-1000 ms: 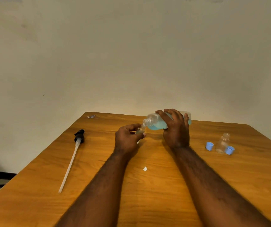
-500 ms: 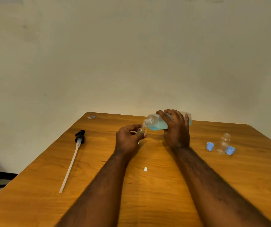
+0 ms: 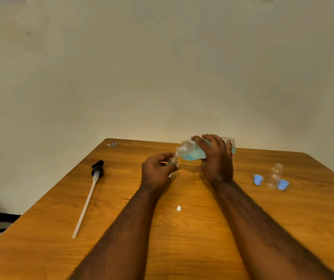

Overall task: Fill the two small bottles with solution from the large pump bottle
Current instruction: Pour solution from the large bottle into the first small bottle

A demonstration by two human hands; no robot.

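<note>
Unmoved: right hand [image 3: 216, 160] grips pump bottle [image 3: 191, 153] mid-body, likely heavy, slippery; left hand [image 3: 156, 170] pinches light small bottle [image 3: 173, 159] at its nine o'clock.

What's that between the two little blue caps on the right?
In the head view, a small clear bottle, upright and uncapped, stands between the left blue cap and the right blue cap.
</note>
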